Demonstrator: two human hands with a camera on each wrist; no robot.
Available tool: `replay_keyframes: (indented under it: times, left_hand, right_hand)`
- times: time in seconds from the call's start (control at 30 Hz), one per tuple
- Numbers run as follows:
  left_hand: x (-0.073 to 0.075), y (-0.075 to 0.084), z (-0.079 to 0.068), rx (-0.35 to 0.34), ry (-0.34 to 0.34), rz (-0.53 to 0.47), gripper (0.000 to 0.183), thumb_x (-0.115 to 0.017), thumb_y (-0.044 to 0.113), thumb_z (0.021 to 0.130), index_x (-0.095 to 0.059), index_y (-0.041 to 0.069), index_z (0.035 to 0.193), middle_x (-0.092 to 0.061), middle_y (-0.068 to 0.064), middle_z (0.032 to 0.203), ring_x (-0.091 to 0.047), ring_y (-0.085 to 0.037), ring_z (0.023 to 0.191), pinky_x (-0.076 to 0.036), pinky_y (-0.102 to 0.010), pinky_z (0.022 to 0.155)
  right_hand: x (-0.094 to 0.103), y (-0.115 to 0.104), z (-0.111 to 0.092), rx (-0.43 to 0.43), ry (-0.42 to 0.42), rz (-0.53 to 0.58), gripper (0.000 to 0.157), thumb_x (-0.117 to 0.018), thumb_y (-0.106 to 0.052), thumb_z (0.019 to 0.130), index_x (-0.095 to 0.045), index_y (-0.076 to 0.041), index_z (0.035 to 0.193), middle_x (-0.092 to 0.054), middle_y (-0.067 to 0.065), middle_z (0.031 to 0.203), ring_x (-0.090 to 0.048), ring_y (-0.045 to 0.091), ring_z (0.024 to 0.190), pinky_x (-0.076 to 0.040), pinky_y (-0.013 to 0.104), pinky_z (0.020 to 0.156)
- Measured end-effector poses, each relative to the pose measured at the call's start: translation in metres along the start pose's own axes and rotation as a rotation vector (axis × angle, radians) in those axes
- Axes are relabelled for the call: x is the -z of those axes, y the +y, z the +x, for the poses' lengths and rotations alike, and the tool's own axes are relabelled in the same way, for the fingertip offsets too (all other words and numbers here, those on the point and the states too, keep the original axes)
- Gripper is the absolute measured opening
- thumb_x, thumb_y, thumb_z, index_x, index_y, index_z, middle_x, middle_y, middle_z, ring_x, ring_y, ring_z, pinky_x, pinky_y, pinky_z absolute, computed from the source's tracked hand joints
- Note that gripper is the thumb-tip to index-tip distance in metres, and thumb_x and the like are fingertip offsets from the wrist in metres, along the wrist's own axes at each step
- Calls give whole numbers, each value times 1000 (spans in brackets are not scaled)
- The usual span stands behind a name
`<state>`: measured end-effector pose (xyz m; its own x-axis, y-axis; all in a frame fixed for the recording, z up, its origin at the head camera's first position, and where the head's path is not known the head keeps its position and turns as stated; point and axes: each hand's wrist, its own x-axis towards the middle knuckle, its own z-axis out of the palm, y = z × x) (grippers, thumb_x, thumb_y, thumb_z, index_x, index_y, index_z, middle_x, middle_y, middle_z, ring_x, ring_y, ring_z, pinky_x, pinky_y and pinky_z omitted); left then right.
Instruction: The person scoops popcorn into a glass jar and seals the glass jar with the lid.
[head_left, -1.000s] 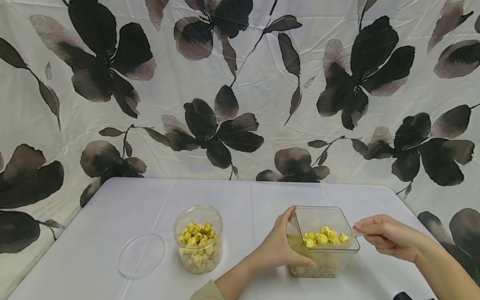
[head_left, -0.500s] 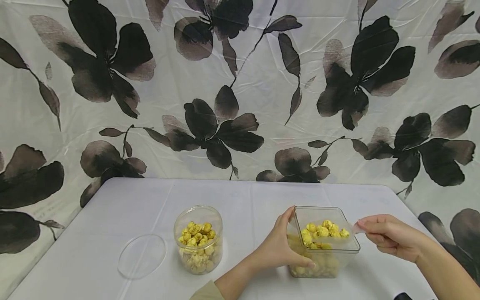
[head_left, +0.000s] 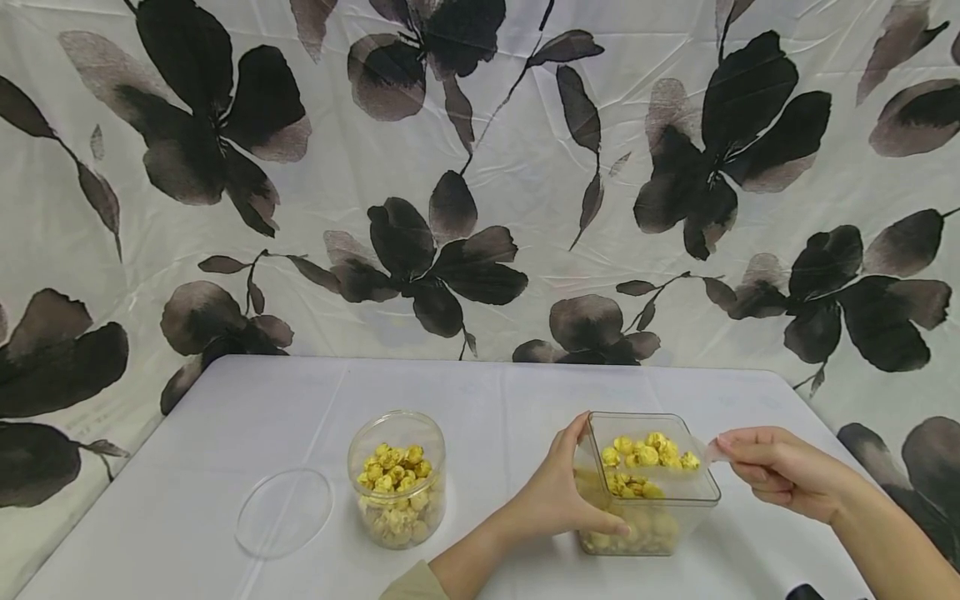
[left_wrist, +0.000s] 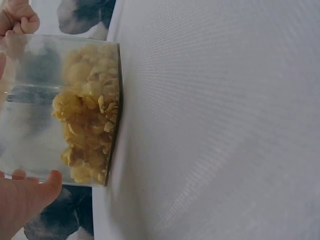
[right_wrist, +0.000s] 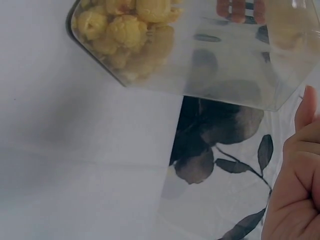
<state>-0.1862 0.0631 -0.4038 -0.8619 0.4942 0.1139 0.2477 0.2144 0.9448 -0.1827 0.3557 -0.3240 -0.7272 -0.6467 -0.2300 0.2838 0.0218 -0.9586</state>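
A clear square container (head_left: 663, 502) stands on the right part of the table, with yellow popcorn (head_left: 630, 486) inside. My left hand (head_left: 551, 496) grips its left side, thumb on the near wall and fingers round the far side. My right hand (head_left: 787, 471) pinches the handle of a translucent scoop (head_left: 716, 454) at the container's right rim. The scoop's bowl is inside the container, bearing several popcorn pieces (head_left: 654, 450) above the rest. Through the clear wall in the right wrist view, the left fingertips (right_wrist: 240, 11) show.
Left of the container stands a round clear jar (head_left: 397, 414) with popcorn in it. A clear round lid (head_left: 285, 512) lies flat farther left. A black object (head_left: 804, 592) pokes in at the bottom right edge. Behind the white table (head_left: 187, 500) hangs a floral cloth (head_left: 420, 275).
The scoop has risen inside the container, lifting several popcorn pieces above the rest. My right hand has shifted slightly to the right; the left hand and container have stayed put.
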Motion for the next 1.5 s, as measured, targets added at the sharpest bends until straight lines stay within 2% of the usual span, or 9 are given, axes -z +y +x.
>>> replay_keyframes:
  times: [0.23, 0.47, 0.7, 1.0, 1.3, 1.5]
  left_hand:
    - [1, -1, 0, -14, 8, -15, 123, -90, 26, 58, -8, 26, 150, -23, 0, 146, -24, -15, 134, -25, -46, 107]
    - [0, -2, -1, -18, 6, -17, 123, -90, 26, 59, -7, 28, 150, -22, 0, 147, -23, -17, 135, -24, -47, 107]
    - [0, 0, -1, -16, -2, -28, 124, -90, 25, 59, -5, 32, 149, -19, 1, 149, -20, -16, 136, -23, -48, 107]
    - [1, -1, -3, -21, -16, -43, 125, -89, 21, 60, -3, 29, 150, -17, -1, 150, -18, -17, 137, -20, -49, 108]
    - [3, 0, -8, -18, -19, -67, 121, -88, 22, 61, -5, 35, 148, -14, 4, 151, -17, -18, 137, -26, -50, 105]
    - [11, 2, -11, -63, 0, -124, 117, -87, 17, 64, -7, 29, 149, -16, 7, 150, -19, -18, 137, -33, -44, 102]
  right_hand:
    - [0, -4, 1, 15, 17, -12, 37, -32, -9, 102, -69, -14, 99, -31, -5, 61, -9, 17, 49, -6, 30, 44]
    - [0, -6, 1, 36, -20, 29, 39, -30, -9, 102, -69, -12, 102, -30, -4, 62, -7, 18, 49, -6, 29, 44]
    - [1, -9, 3, 74, -65, 25, 41, -28, -7, 102, -68, -11, 104, -26, -1, 62, -7, 18, 48, -4, 30, 43]
    - [-1, -12, 5, 78, -89, 71, 41, -28, -8, 103, -68, -10, 104, -22, 1, 61, -6, 17, 47, -4, 29, 42]
    - [-3, -18, 7, 94, -105, 93, 40, -28, -9, 103, -68, -9, 106, -22, 1, 62, -6, 17, 48, -4, 28, 43]
    - [-7, -25, 12, 121, -112, 80, 42, -27, -8, 103, -68, -7, 106, -23, 2, 63, -6, 17, 47, -4, 29, 42]
